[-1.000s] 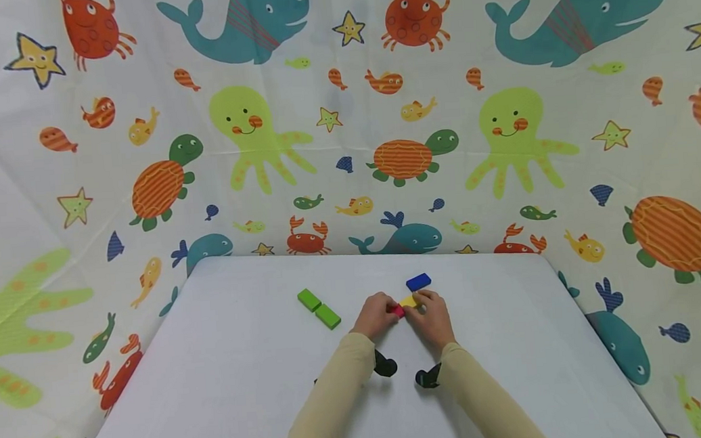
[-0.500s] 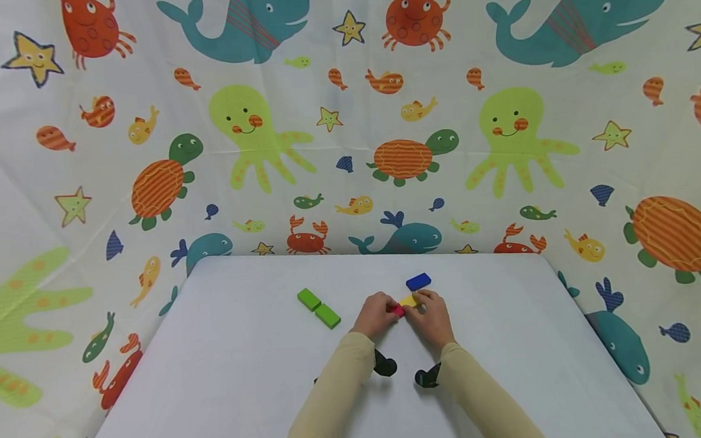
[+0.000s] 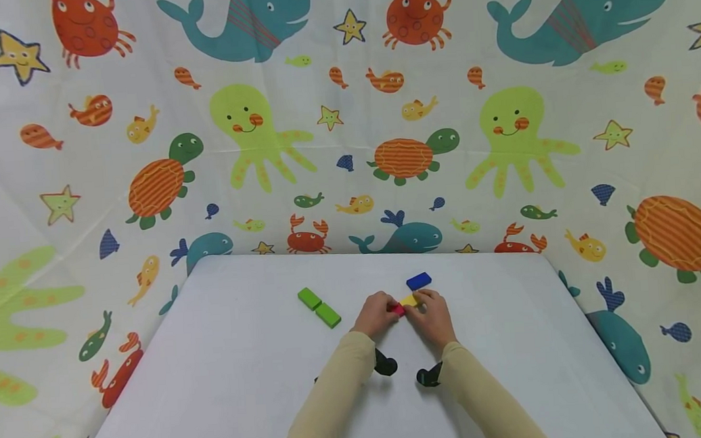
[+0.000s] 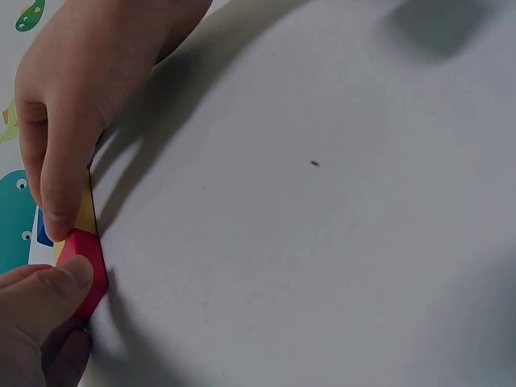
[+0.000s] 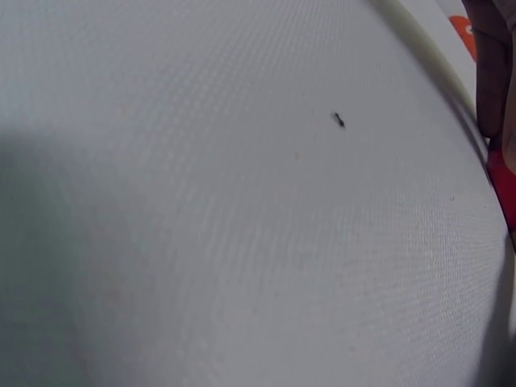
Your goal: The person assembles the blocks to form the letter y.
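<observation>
In the head view my left hand (image 3: 374, 316) pinches a red block (image 3: 398, 309). The left wrist view shows the thumb on the top of this red block (image 4: 94, 266), which has slanted ends. My right hand (image 3: 432, 318) holds a yellow block (image 3: 409, 301) between thumb and fingers, partly hidden. The yellow block (image 4: 86, 211) meets the end of the red one. A blue block (image 3: 418, 281) lies just beyond the right hand. At the right wrist view's edge, the left hand's fingers (image 5: 493, 81) rest by the red block (image 5: 504, 189).
Two green blocks (image 3: 319, 308) lie end to end left of the hands. The white table (image 3: 232, 363) has a curtain (image 3: 344, 124) printed with sea animals behind it and along both sides. Dark wrist-worn devices (image 3: 386, 364) hang under the sleeves.
The hands and blocks keep their places. Only the head view shifts slightly, and the curtain on the left ripples a little.
</observation>
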`<action>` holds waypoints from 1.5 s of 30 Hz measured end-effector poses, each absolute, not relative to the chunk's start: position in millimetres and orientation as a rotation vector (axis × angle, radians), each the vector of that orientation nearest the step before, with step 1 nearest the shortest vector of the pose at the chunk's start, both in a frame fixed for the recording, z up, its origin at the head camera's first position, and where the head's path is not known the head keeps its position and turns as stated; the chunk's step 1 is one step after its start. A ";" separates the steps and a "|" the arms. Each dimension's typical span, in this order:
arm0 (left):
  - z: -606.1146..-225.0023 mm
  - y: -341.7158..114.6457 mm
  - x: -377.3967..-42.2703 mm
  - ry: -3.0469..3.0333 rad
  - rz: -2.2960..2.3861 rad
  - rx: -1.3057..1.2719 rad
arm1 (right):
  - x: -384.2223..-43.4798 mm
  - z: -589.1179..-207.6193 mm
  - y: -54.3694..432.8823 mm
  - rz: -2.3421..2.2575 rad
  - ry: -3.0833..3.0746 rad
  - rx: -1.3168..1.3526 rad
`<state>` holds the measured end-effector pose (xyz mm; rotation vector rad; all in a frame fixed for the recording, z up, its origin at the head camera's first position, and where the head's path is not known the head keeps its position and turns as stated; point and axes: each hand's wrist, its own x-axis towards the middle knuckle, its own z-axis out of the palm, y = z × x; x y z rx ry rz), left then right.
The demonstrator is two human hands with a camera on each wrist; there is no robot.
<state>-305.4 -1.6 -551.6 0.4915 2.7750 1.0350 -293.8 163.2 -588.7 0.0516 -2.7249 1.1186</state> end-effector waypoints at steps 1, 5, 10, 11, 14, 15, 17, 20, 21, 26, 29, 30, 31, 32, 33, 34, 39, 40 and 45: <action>-551.5 -1.5 -305.5 2.773 1.038 0.491 | -293.9 -588.3 163.3 1.118 -2.726 0.051; -551.8 -1.6 -306.0 2.779 1.035 0.490 | -293.8 -587.6 163.4 1.119 -2.730 0.052; -551.6 -1.9 -306.3 2.783 1.028 0.489 | -294.0 -587.4 163.5 1.125 -2.734 0.044; -551.4 -2.0 -306.4 2.780 1.031 0.489 | -294.1 -587.3 163.5 1.126 -2.732 0.043; -550.8 -2.3 -306.3 2.774 1.037 0.483 | -294.1 -587.6 162.9 1.131 -2.729 0.045; -550.5 -2.4 -306.0 2.772 1.038 0.479 | -294.1 -587.8 162.6 1.132 -2.728 0.044; -550.4 -2.5 -305.8 2.769 1.035 0.478 | -293.8 -588.3 162.4 1.136 -2.728 0.043; -550.6 -2.7 -305.4 2.767 1.028 0.481 | -293.6 -589.5 162.5 1.134 -2.729 0.043; -550.6 -2.8 -305.2 2.767 1.030 0.483 | -293.6 -589.7 162.6 1.133 -2.729 0.043; -551.0 -3.3 -304.8 2.784 1.016 0.505 | -294.1 -590.2 162.5 1.135 -2.723 0.049; -550.7 -3.3 -304.9 2.794 1.002 0.515 | -294.3 -589.5 162.3 1.145 -2.721 0.049; -550.4 -3.3 -305.0 2.796 0.997 0.516 | -294.3 -589.0 162.3 1.147 -2.720 0.050; -550.2 -3.3 -305.1 2.798 0.995 0.518 | -294.2 -588.7 162.4 1.149 -2.721 0.050; -549.8 -3.3 -305.0 2.799 0.994 0.519 | -294.4 -588.5 162.5 1.150 -2.721 0.050; -549.6 -3.4 -305.2 2.801 0.989 0.521 | -294.4 -588.3 162.8 1.154 -2.722 0.046; -549.3 -3.4 -305.2 2.803 0.987 0.521 | -294.4 -588.1 162.9 1.155 -2.723 0.046; -549.0 -3.5 -304.4 2.807 0.983 0.513 | -293.6 -587.7 162.3 1.146 -2.723 0.045; -549.1 -3.6 -304.2 2.808 0.987 0.511 | -293.4 -587.6 162.1 1.139 -2.723 0.049; -551.0 -3.7 -303.4 2.841 0.996 0.544 | -293.0 -588.6 162.0 1.133 -2.727 0.039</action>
